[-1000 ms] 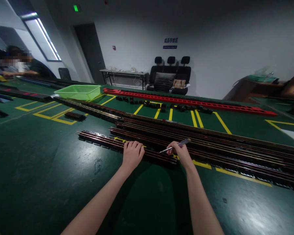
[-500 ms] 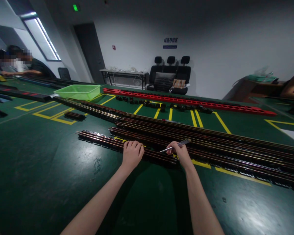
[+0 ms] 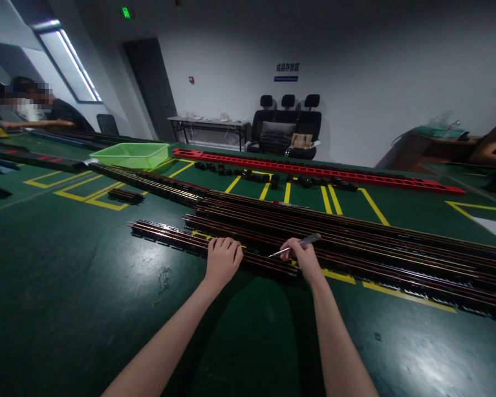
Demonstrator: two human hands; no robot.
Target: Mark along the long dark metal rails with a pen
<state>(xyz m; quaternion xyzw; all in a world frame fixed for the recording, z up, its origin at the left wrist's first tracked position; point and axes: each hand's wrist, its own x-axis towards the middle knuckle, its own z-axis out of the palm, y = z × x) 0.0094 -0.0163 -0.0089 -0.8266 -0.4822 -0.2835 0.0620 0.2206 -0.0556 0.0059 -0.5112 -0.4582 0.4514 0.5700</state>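
Observation:
My left hand [image 3: 224, 259] lies over a short black strip with copper-coloured rods [image 3: 169, 234], its fingers curled across the strip's far side. In my right hand [image 3: 301, 255] is a slim screwdriver [image 3: 312, 240] with a thin metal shaft and a partly clear handle. The fingers pinch it near the shaft. Its tip points left and down at the right part of the same strip; whether it touches I cannot tell. Just beyond both hands lies a bundle of long black strips with similar rods [image 3: 355, 234], running to the right.
On the green table [image 3: 86, 309], marked with yellow lines, a light-green basket [image 3: 132, 157] stands at the back left. A long red slotted rail [image 3: 314, 170] and small black parts [image 3: 275, 181] lie behind the bundle. A short piece [image 3: 125, 196] lies left. Other people sit at both sides.

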